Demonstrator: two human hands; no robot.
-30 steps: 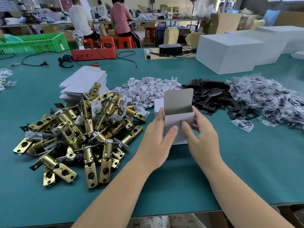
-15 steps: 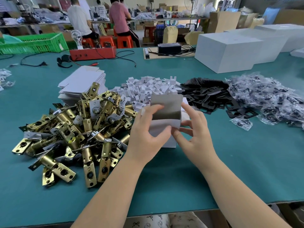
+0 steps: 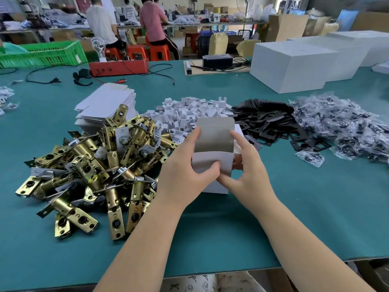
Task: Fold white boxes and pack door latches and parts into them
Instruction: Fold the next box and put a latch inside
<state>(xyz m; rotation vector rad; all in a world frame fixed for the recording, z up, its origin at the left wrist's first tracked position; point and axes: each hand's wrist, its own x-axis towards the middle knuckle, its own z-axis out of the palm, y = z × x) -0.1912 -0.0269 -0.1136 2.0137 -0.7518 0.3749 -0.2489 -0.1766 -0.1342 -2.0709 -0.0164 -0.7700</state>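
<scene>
White box (image 3: 212,163) between both hands' fingers (image 3: 213,166)

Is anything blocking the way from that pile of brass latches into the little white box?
Nothing visible does. The white box, held by the left hand and right hand, has its lid flap raised, and the latches lie just left of it.

- A broad worktable (image 3: 315,207) topped in teal fills the foreground
- A green plastic crate (image 3: 42,54) sits at its far left edge
- A red box (image 3: 119,67) with trailing black cables lies further along that edge, a clear bulb (image 3: 97,46) upright just beside it
- Orange stools (image 3: 147,52) stand behind the table, where two people sit with their backs turned
- Brown cartons (image 3: 288,26) are stacked at the far right
- Even daylight fills the cluttered workshop
</scene>
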